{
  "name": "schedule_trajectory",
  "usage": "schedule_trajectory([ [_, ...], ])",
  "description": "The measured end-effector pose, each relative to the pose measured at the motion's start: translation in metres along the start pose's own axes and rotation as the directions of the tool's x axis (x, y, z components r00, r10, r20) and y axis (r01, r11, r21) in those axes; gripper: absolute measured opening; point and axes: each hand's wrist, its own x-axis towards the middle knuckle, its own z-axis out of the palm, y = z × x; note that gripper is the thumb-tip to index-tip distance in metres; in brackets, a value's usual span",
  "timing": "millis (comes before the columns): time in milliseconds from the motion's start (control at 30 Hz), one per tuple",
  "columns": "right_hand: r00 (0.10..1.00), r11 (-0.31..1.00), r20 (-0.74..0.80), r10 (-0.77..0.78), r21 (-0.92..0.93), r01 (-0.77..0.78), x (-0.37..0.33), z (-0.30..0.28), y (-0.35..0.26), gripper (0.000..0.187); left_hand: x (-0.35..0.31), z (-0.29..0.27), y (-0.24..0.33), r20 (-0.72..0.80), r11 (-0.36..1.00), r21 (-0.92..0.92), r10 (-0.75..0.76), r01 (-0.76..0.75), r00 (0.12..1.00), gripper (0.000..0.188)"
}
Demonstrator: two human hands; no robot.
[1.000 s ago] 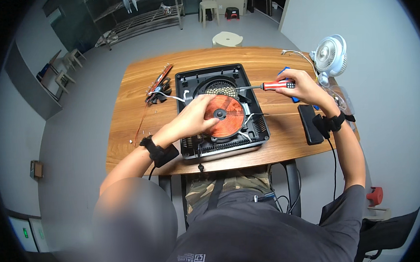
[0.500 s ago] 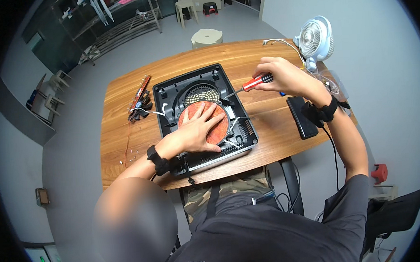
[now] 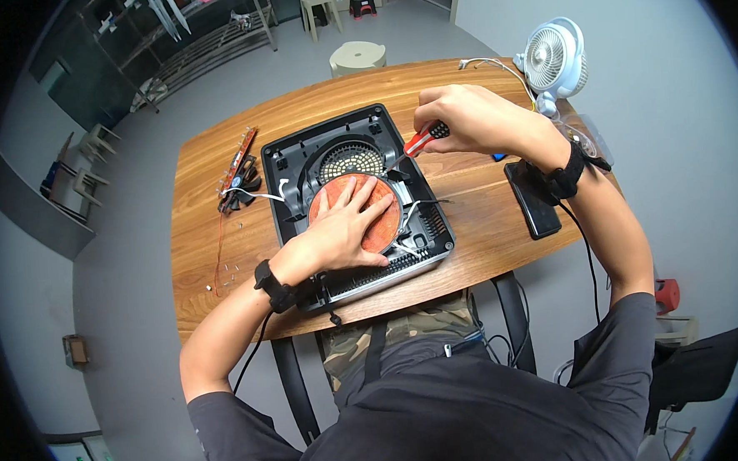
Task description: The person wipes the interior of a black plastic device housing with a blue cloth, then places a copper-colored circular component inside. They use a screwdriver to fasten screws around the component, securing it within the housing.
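Note:
An opened black appliance housing (image 3: 275, 164) lies on the wooden table in front of me, with a round vent grille at its far part. Inside it sits a round copper-coloured coil (image 3: 385, 227), like that of an induction cooker. My left hand (image 3: 342, 232) rests flat on the coil with its fingers spread. In my right hand (image 3: 459, 121) is a screwdriver (image 3: 417, 143) with a red, white and black handle. Its shaft points down to the left, into the housing beside the grille and the coil's far right edge. Whether the tip meets a screw is too small to tell.
Left of the housing lie a narrow circuit board (image 3: 240, 158), a black part with wires (image 3: 246, 185) and small loose screws (image 3: 232, 271). A black phone (image 3: 533, 201) lies to the right. A white desk fan (image 3: 550, 58) stands at the far right corner. White wires (image 3: 412, 216) stick out beside the coil.
My right hand and the screwdriver have moved left and the screwdriver stands steeper. The left hand remains on the coil. The whole view has shifted slightly.

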Motion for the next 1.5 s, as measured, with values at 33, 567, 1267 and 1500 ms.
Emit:
schedule_trajectory([
  [33,1.000,1.000,0.014,0.007,-0.013,-0.007,0.001,-0.001,-0.002,0.023,0.000,0.000,0.000,-0.004,1.000,-0.003,0.001,-0.001,1.000,0.109],
  [567,0.994,0.984,0.098,-0.045,-0.167,0.061,0.020,-0.004,-0.021,0.022,0.000,-0.002,0.001,0.033,1.000,-0.007,-0.009,0.010,0.999,0.110],
  [1267,0.972,0.937,0.191,-0.135,-0.295,0.188,0.051,-0.014,-0.048,0.026,0.001,-0.004,0.002,0.037,0.999,0.039,-0.012,0.010,0.999,0.111],
  [1500,0.972,0.925,0.186,-0.147,-0.323,0.202,0.056,-0.014,-0.049,0.027,0.001,0.000,-0.002,0.023,1.000,0.012,0.010,-0.010,1.000,0.111],
])
